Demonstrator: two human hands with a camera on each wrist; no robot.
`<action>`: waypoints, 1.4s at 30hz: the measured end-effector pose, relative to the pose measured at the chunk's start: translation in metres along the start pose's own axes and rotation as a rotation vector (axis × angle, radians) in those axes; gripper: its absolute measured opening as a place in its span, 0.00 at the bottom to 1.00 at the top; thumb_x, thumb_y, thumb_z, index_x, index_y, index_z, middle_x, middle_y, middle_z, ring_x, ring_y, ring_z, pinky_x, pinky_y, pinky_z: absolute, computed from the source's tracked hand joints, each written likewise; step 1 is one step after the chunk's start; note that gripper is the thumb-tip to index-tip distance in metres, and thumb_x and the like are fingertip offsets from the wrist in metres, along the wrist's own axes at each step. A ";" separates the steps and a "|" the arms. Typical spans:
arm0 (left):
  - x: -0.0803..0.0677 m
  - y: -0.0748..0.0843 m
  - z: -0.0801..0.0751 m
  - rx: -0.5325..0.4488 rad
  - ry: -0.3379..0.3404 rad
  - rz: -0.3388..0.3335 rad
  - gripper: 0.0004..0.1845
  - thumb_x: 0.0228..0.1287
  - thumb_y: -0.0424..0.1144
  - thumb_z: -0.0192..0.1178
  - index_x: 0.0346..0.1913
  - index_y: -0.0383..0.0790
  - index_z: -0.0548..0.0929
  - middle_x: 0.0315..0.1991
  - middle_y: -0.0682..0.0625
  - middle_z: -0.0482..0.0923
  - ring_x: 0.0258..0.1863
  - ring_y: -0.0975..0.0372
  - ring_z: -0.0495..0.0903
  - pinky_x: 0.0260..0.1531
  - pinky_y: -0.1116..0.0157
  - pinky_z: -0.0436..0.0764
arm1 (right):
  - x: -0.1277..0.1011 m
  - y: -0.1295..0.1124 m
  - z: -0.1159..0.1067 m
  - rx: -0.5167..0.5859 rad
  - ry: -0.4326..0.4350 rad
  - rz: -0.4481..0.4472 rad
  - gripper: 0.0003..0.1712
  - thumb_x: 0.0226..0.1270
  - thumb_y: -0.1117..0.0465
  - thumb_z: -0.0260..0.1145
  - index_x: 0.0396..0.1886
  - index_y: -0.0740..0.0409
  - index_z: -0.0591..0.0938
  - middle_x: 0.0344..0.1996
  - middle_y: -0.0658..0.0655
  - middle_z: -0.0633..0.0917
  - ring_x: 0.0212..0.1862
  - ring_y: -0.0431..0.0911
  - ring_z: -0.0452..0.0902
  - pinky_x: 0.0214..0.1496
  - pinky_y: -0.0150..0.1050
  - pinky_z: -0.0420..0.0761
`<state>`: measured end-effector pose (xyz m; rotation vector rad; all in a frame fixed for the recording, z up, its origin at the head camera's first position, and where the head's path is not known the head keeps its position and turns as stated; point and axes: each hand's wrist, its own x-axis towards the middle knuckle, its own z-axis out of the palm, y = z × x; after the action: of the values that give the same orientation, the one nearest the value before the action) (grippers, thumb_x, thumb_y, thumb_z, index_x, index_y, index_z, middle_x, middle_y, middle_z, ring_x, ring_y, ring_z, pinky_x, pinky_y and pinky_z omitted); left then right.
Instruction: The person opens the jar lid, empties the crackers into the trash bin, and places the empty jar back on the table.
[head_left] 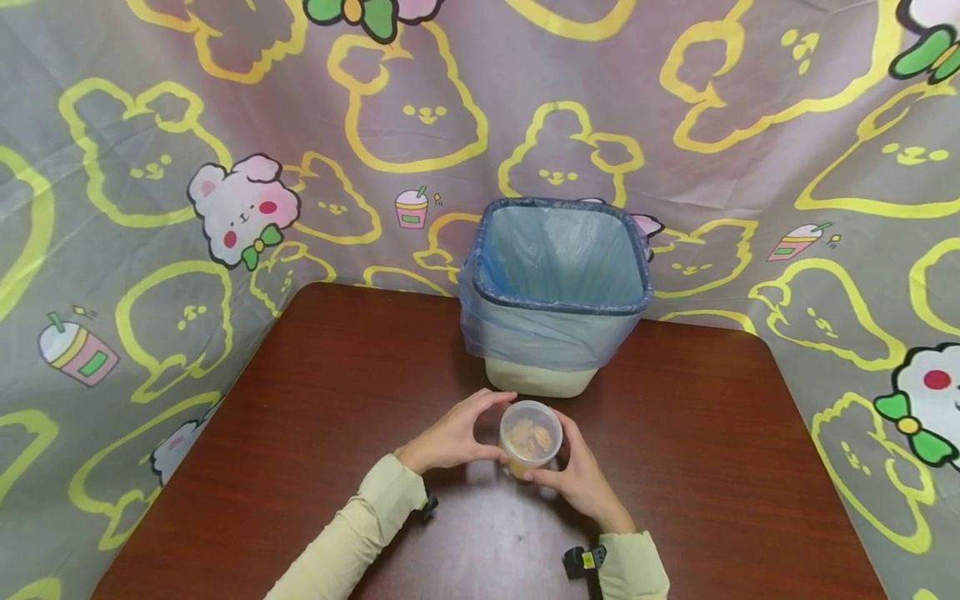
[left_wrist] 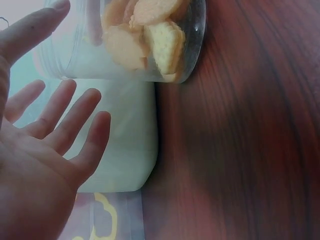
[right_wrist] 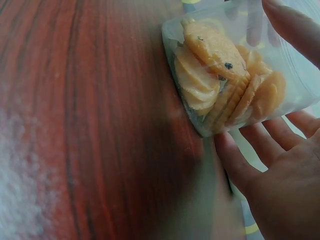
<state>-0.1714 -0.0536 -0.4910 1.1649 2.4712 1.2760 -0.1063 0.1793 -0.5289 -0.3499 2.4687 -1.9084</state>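
Observation:
A small clear round tub of pale biscuits [head_left: 530,437] stands on the dark wooden table [head_left: 315,417], just in front of the bin. My left hand [head_left: 491,427] cups its left side. In the left wrist view the thumb [left_wrist: 30,30] touches the tub [left_wrist: 145,40], while the spread fingers [left_wrist: 65,115] stay off it. My right hand [head_left: 564,457] holds the right side. Its thumb [right_wrist: 295,27] presses the wall of the tub [right_wrist: 225,75], and its fingers [right_wrist: 250,155] lie against the tub's other side.
A cream bin lined with a blue bag [head_left: 555,292] stands open at the table's back edge, right behind the tub. A cartoon-printed cloth [head_left: 187,208] hangs around the table on all sides. Bare wood lies to the left and right of my arms.

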 end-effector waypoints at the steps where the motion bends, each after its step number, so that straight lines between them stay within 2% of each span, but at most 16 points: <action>1: 0.000 0.000 0.000 -0.003 -0.001 0.000 0.45 0.46 0.41 0.77 0.69 0.41 0.67 0.55 0.46 0.75 0.57 0.61 0.76 0.60 0.60 0.74 | 0.000 -0.002 0.000 -0.001 0.000 0.001 0.56 0.42 0.66 0.81 0.71 0.55 0.60 0.64 0.60 0.71 0.63 0.54 0.69 0.58 0.28 0.71; 7: 0.001 0.002 0.003 -0.012 -0.020 -0.027 0.46 0.46 0.43 0.77 0.70 0.47 0.66 0.58 0.50 0.73 0.60 0.63 0.73 0.61 0.61 0.73 | -0.003 -0.020 -0.001 0.005 -0.009 -0.007 0.54 0.42 0.69 0.80 0.70 0.64 0.60 0.63 0.66 0.71 0.62 0.59 0.70 0.58 0.32 0.73; 12: 0.004 0.004 0.007 0.029 -0.023 -0.010 0.48 0.45 0.46 0.77 0.71 0.50 0.64 0.60 0.52 0.71 0.61 0.63 0.71 0.62 0.60 0.71 | -0.001 0.002 0.000 0.017 -0.006 -0.005 0.55 0.42 0.66 0.81 0.71 0.55 0.61 0.65 0.61 0.70 0.64 0.56 0.69 0.59 0.31 0.72; 17: 0.007 0.006 0.012 0.030 -0.029 0.011 0.50 0.45 0.46 0.77 0.72 0.50 0.63 0.61 0.51 0.69 0.60 0.60 0.71 0.61 0.61 0.72 | -0.001 0.008 -0.001 0.029 -0.016 -0.009 0.54 0.44 0.61 0.81 0.70 0.50 0.61 0.65 0.58 0.70 0.63 0.54 0.69 0.59 0.31 0.71; 25: 0.014 0.009 0.020 -0.011 -0.038 0.006 0.54 0.41 0.49 0.79 0.73 0.49 0.60 0.62 0.50 0.67 0.61 0.56 0.71 0.60 0.62 0.72 | -0.001 0.008 -0.001 0.017 -0.017 -0.012 0.53 0.46 0.60 0.80 0.70 0.52 0.61 0.65 0.60 0.71 0.61 0.53 0.72 0.57 0.30 0.73; 29: 0.016 0.009 0.024 -0.025 -0.037 -0.010 0.56 0.39 0.49 0.80 0.73 0.47 0.60 0.64 0.51 0.66 0.63 0.58 0.69 0.62 0.62 0.71 | -0.001 0.007 0.000 0.020 -0.013 -0.012 0.53 0.45 0.62 0.80 0.70 0.53 0.61 0.65 0.61 0.71 0.61 0.51 0.72 0.58 0.29 0.73; 36: 0.019 0.010 0.028 0.004 -0.025 0.003 0.58 0.37 0.51 0.80 0.74 0.49 0.59 0.64 0.51 0.66 0.64 0.62 0.68 0.63 0.62 0.70 | -0.002 0.005 0.000 0.003 -0.002 -0.004 0.54 0.45 0.62 0.80 0.71 0.54 0.61 0.65 0.60 0.72 0.59 0.47 0.74 0.56 0.29 0.73; 42: 0.019 0.010 0.027 0.010 -0.017 0.032 0.58 0.34 0.51 0.81 0.73 0.51 0.61 0.61 0.51 0.69 0.62 0.59 0.70 0.62 0.62 0.71 | -0.001 0.006 -0.002 -0.005 -0.016 -0.022 0.54 0.45 0.60 0.80 0.71 0.53 0.60 0.66 0.60 0.70 0.61 0.52 0.72 0.58 0.30 0.73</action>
<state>-0.1669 -0.0195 -0.4965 1.2172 2.4594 1.2589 -0.1061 0.1826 -0.5338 -0.3921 2.4709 -1.8998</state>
